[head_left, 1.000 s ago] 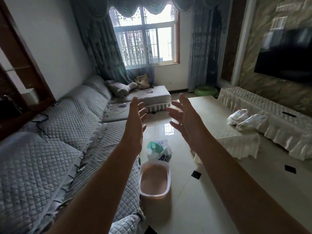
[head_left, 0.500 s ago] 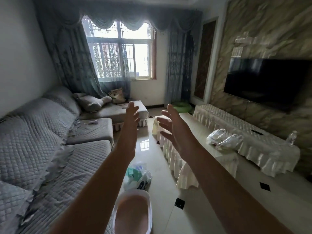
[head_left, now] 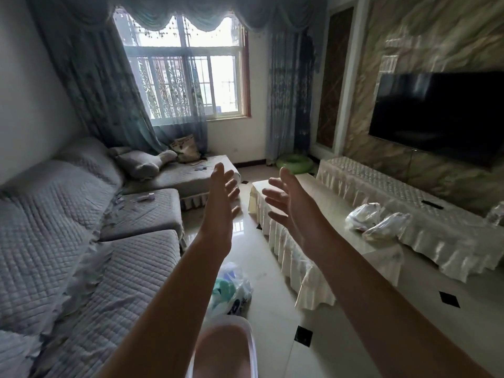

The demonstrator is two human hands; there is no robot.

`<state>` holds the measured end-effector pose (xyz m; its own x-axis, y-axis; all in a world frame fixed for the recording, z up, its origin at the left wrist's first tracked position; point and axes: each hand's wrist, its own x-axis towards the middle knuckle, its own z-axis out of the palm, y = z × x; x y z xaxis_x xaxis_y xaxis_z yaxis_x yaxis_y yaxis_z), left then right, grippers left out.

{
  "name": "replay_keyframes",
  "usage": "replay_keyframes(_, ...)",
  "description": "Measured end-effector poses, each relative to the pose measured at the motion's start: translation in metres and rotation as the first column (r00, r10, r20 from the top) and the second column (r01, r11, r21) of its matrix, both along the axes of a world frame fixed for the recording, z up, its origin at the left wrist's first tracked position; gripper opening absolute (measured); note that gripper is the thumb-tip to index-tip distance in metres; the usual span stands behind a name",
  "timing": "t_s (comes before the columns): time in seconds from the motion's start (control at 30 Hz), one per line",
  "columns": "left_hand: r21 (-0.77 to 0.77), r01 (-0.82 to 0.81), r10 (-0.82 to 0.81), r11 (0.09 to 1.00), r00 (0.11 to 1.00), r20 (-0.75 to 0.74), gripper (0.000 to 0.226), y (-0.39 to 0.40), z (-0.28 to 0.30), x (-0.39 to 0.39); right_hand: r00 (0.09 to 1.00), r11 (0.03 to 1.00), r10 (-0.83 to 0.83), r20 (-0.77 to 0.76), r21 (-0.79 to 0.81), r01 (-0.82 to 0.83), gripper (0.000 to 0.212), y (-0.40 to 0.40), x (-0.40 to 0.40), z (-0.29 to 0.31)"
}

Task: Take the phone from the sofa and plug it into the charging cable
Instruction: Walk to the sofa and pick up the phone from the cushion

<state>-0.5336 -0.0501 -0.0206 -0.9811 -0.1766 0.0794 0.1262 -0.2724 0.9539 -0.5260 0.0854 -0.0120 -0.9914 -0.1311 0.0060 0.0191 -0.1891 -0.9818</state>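
Observation:
A grey quilted sofa (head_left: 68,241) runs along the left wall and turns into a chaise (head_left: 188,175) under the window. On the chaise lies a small dark flat thing, perhaps the phone (head_left: 201,168). A small pale purple object (head_left: 146,197) rests on the middle seat. Both my arms reach forward over the floor. My left hand (head_left: 222,197) and my right hand (head_left: 286,203) are held up with palms facing each other, fingers spread, holding nothing. No charging cable is visible.
A coffee table with a cream frilled cloth (head_left: 313,241) stands to the right, bearing two plastic bags (head_left: 379,222). Behind it are a covered TV bench (head_left: 409,192) and a wall TV (head_left: 436,115). A plastic bag (head_left: 234,290) and a pink basin (head_left: 226,347) sit on the floor.
The view has swung right, away from the sofa's left end and its dark cable, and lifted toward the window and TV. Both hands stay raised and empty.

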Motion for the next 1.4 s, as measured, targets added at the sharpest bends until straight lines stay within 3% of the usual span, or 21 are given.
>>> replay_keyframes(0.23,0.021,-0.058,0.058,0.998,0.998,0.039,0.053,0.028,-0.012,-0.096,0.999,0.999,0.042,0.021,-0.004,-0.042,0.056,0.019,-0.111,-0.017)
replay_keyframes(0.57,-0.037,-0.271,0.273,0.962,0.960,0.062,0.060,0.068,-0.016,-0.234,0.994,0.994,0.099,0.046,-0.043,-0.097,0.053,0.060,-0.272,-0.026)
replay_keyframes(1.03,-0.018,-0.235,0.236,0.972,0.971,0.027,0.062,0.097,-0.030,-0.390,0.992,0.993,0.094,0.079,-0.084,-0.088,0.051,0.107,-0.412,-0.025)
replay_keyframes(1.4,0.050,-0.174,0.174,0.983,0.985,0.007,0.058,0.048,-0.037,-0.564,0.994,0.997,0.074,0.082,-0.041,-0.071,0.053,0.053,-0.579,-0.029)
